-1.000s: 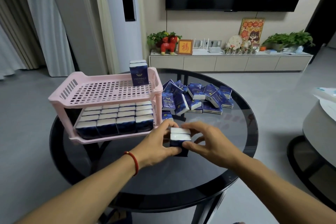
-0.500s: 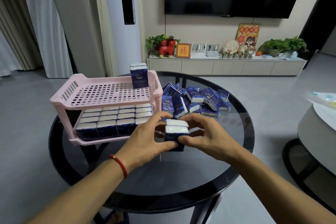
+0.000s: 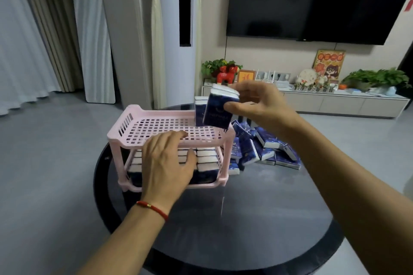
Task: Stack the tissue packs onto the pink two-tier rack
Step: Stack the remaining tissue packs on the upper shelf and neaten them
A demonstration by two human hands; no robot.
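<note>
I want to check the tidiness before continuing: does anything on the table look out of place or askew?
Only the loose tissue packs right of the pink rack: they lie in a jumbled heap, leaning at mixed angles. The packs on the lower tier sit in neat rows. Nothing looks spilled or damaged.

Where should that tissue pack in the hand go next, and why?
Probably down onto the rack's top tier, beside the upright pack. The right hand holds the pack just above that nearly bare shelf, and the lower tier looks full.
</note>
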